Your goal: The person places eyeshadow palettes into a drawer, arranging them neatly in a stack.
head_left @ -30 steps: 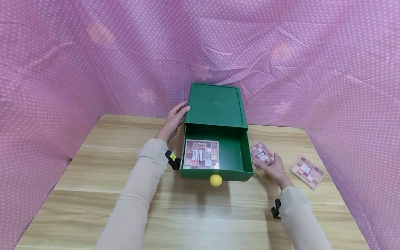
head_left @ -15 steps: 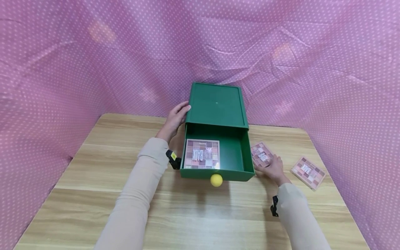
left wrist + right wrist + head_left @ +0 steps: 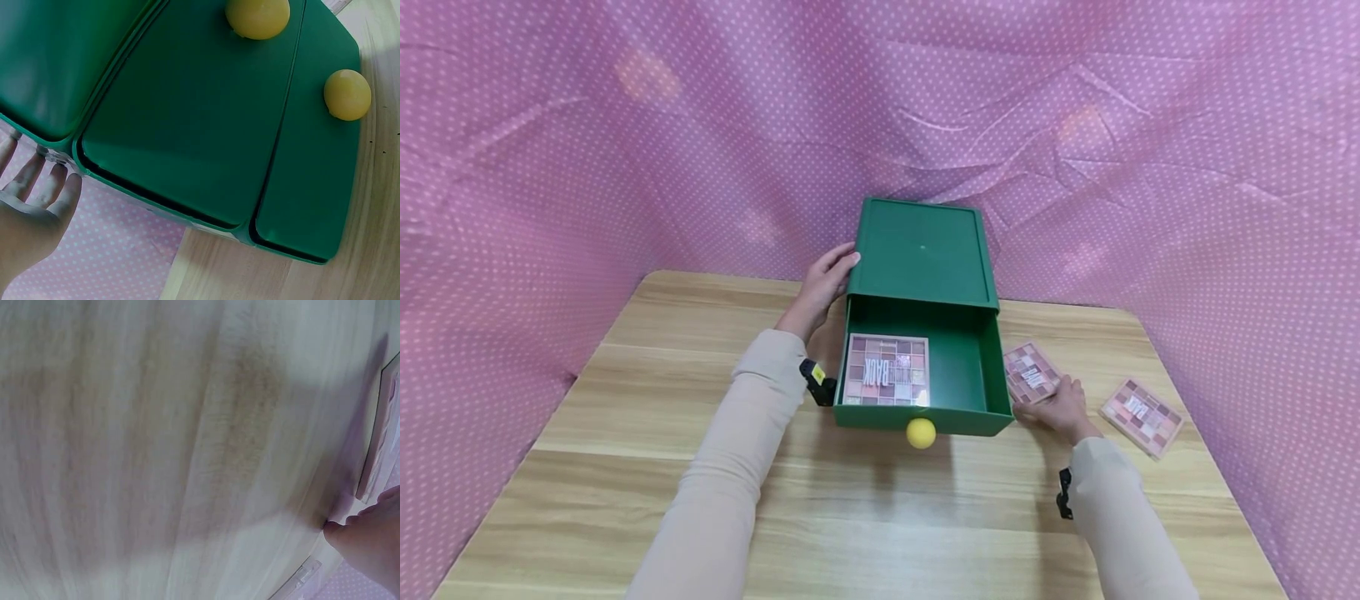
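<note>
In the head view, a green drawer cabinet (image 3: 922, 250) stands at the table's back with its top drawer (image 3: 958, 367) pulled out. An eyeshadow palette (image 3: 886, 371) lies in the drawer's left part. My left hand (image 3: 820, 292) rests on the cabinet's left side; the left wrist view shows its fingertips against the green wall, fingers extended. Right of the drawer, my right hand (image 3: 1060, 410) grips the near corner of a second eyeshadow palette (image 3: 1030, 371), thumb at its near edge. In the right wrist view this palette (image 3: 382, 434) appears edge-on, with a shadow beside it.
A third eyeshadow palette (image 3: 1142, 417) lies by the table's right edge. The drawer's yellow round knob (image 3: 921, 433) sticks out in front. Lower drawer fronts (image 3: 187, 125) with knobs show in the left wrist view. Pink dotted cloth (image 3: 880, 100) hangs around the wooden table (image 3: 880, 517).
My right hand has shifted slightly toward the palette's near edge, uncovering more of it. My left hand and the drawer have stayed in place.
</note>
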The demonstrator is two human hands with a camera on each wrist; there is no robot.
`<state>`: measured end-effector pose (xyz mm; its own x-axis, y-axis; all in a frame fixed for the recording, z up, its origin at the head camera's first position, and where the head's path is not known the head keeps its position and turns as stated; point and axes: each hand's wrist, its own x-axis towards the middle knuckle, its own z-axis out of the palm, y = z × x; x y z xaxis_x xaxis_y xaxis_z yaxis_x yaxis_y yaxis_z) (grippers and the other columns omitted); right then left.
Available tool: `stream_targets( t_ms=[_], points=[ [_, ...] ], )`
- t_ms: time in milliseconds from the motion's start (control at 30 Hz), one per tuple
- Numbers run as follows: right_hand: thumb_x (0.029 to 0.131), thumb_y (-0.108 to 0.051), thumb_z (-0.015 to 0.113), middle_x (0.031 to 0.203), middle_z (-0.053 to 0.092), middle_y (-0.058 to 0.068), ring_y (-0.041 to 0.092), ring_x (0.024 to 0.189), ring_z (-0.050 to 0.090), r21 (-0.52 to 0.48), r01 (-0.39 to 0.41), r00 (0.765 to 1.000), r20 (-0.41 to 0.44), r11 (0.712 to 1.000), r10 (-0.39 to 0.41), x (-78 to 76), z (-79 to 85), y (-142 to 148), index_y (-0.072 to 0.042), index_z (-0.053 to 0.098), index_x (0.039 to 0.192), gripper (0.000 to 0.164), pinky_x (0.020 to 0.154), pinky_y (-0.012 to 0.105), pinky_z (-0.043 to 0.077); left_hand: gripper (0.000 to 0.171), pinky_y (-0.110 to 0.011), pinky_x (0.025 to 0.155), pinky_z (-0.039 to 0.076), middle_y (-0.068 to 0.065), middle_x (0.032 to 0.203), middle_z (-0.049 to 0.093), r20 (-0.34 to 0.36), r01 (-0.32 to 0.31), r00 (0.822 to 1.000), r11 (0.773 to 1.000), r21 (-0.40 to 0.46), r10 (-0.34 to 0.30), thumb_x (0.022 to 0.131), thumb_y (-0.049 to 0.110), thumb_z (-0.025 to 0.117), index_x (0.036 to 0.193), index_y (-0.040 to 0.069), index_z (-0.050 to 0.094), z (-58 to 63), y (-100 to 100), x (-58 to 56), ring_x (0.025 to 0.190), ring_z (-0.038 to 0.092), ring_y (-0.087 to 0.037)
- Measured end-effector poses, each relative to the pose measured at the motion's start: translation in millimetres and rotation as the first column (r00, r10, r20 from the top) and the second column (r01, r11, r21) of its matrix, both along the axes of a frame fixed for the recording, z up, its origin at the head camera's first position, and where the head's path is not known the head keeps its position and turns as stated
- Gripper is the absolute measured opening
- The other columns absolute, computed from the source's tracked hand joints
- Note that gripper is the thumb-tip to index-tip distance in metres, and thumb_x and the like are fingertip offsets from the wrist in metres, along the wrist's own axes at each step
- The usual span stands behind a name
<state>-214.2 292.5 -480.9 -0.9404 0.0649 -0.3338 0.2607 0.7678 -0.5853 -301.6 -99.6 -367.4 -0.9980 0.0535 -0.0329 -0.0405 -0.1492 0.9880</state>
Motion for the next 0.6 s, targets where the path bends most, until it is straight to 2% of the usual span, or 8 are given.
stream_targets(
  t_ms=[267, 367, 500, 600],
  points=[
    [0.069, -0.045, 0.068, 0.132, -0.011, 0.036, 0.046, 0.121, -0.007, 0.009, -0.008, 1.0, 0.005, 1.0, 0.008, 0.9, 0.9, -0.8, 0.015, -0.006, 0.129, 0.113, 0.097, 0.053, 0.003, 0.047, -0.031, 0.084, 0.041, -0.007, 0.119, 0.046, -0.007, -0.003, 1.0, 1.0, 0.003, 0.003, 0.084, 0.032, 0.055, 0.126, 0.014, 0.045, 0.2, 0.8, 1.7, 0.101, 0.049, -0.02],
    [0.068, -0.043, 0.07, 0.132, -0.003, 0.037, 0.046, 0.121, -0.002, 0.003, -0.005, 1.0, -0.031, 1.0, 0.005, -1.5, -0.8, 0.4, 0.015, 0.002, 0.13, 0.109, 0.097, 0.053, 0.005, 0.047, -0.032, 0.084, 0.041, -0.007, 0.119, 0.046, -0.005, -0.001, 1.0, 1.0, 0.006, 0.001, 0.084, 0.032, 0.055, 0.127, 0.014, 0.045, 1.3, 1.0, 3.6, 0.1, 0.05, -0.02],
    [0.067, -0.038, 0.072, 0.125, 0.02, 0.034, 0.042, 0.116, 0.019, -0.023, -0.006, 0.997, -0.08, 1.0, 0.004, -3.3, -1.9, 0.7, 0.013, 0.017, 0.127, 0.096, 0.098, 0.051, 0.013, 0.047, -0.032, 0.084, 0.041, -0.007, 0.119, 0.046, -0.001, 0.001, 1.0, 1.0, 0.006, -0.001, 0.084, 0.032, 0.055, 0.127, 0.014, 0.045, 2.4, 1.3, 6.3, 0.1, 0.05, -0.021],
    [0.068, -0.034, 0.072, 0.117, 0.028, 0.028, 0.037, 0.104, 0.031, -0.06, -0.001, 0.997, -0.082, 0.998, -0.004, -3.6, -2.5, 0.5, 0.012, 0.02, 0.125, 0.089, 0.097, 0.049, 0.019, 0.046, -0.032, 0.084, 0.041, -0.006, 0.12, 0.046, -0.001, -0.003, 1.0, 1.0, 0.004, 0.003, 0.084, 0.031, 0.055, 0.127, 0.014, 0.045, 2.7, 1.5, 7.6, 0.1, 0.05, -0.021]
  ],
)
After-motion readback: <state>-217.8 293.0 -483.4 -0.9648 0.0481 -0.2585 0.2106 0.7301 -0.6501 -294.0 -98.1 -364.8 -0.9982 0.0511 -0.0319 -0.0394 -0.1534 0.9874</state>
